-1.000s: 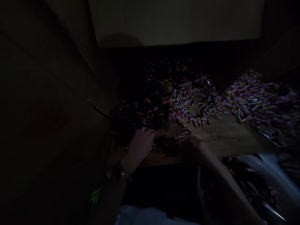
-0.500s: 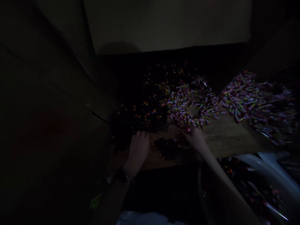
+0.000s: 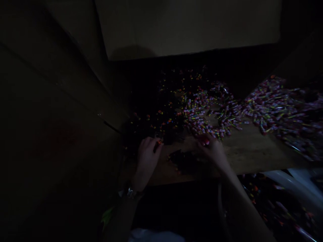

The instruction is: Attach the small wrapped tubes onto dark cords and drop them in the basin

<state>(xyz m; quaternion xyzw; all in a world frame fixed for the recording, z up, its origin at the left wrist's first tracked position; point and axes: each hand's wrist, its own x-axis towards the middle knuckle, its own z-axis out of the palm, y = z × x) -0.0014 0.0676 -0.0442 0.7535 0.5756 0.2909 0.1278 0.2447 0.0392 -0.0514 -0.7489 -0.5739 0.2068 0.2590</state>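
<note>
The light is very dim. My left hand (image 3: 148, 153), with a watch (image 3: 130, 192) at the wrist, is closed on a small dark piece with an orange end (image 3: 159, 142), over the left part of the wooden board. Closed around small red-and-pink pieces (image 3: 205, 142) is my right hand (image 3: 214, 151), at the near edge of a heap of small pink-and-white pieces with yellow parts (image 3: 202, 126). Dark pieces with orange and yellow ends (image 3: 161, 122) lie scattered beyond my left hand. Between the hands sits a dark, flat-looking thing (image 3: 184, 159), its kind unclear.
A second, larger heap of pink-and-white pieces (image 3: 270, 104) spreads to the right on the wooden board (image 3: 252, 151). Below right stands a pale-rimmed container (image 3: 285, 179) with mixed pieces in it. A cardboard panel (image 3: 189, 27) stands behind, and another cardboard wall (image 3: 75, 84) rises at left.
My left hand has turned, and the dark piece with the orange end now shows in its fingers. My right hand stays near the heap, its red-and-pink pieces showing more. The view has shifted slightly.
</note>
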